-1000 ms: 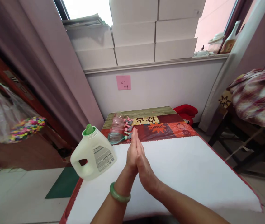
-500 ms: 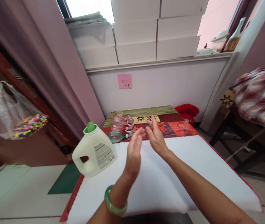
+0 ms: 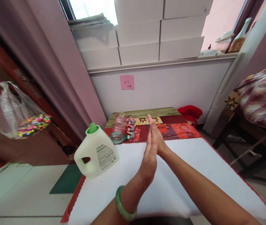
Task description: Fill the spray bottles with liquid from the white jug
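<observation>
Above the white cloth on the table, my left hand and my right hand are pressed palm to palm. The fingers of both are stretched out, pointing away from me, and neither hand holds anything. A green bangle circles my left wrist. To the left of my hands stands a large white jug with a green cap and a printed label. Beyond it, several clear spray bottles, pink and teal, lie on their sides with grey-and-pink nozzles toward the right.
A patterned red tablecloth covers the table's far part. White boxes are stacked on the sill above a pink note. A plastic bag of colourful bits hangs at left. A plaid cloth lies at right.
My two hands, apart before with palms facing, have come together and now touch. My left hand has moved to the right. The jug and the spray bottles stay in place.
</observation>
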The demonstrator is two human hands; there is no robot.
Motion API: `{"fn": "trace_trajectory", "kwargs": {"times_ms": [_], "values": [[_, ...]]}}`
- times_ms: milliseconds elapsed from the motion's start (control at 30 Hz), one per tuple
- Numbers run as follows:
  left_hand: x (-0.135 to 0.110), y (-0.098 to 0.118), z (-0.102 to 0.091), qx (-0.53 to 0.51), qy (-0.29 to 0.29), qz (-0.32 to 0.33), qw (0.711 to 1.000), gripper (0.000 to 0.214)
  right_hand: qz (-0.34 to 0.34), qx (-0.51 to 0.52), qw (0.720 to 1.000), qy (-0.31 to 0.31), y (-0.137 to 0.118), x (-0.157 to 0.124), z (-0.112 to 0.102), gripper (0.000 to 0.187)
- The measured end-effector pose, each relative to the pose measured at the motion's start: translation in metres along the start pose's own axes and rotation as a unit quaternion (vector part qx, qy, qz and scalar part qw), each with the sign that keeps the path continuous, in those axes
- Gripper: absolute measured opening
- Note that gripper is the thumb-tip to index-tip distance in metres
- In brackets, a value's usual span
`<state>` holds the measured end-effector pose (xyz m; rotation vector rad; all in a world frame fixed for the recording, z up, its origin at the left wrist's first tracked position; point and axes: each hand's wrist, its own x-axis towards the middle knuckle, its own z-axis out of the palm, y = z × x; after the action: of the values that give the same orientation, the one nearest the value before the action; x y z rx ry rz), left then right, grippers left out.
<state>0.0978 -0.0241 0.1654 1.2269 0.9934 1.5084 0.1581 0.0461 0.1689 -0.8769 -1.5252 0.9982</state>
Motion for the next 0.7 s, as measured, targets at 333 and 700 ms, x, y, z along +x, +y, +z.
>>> {"fn": "trace_trajectory", "kwargs": {"times_ms": [333, 700], "values": [[0.045, 0.004, -0.039, 0.13, 0.057, 0.073, 0.987, 0.055, -0.227, -0.323, 0.918, 0.045, 0.018, 0.012, -0.03, 0.073], [0.041, -0.019, -0.047, 0.284, 0.003, 0.021, 0.959, 0.076, -0.104, -0.257, 0.961, -0.009, 0.021, -0.008, -0.024, 0.076]]}}
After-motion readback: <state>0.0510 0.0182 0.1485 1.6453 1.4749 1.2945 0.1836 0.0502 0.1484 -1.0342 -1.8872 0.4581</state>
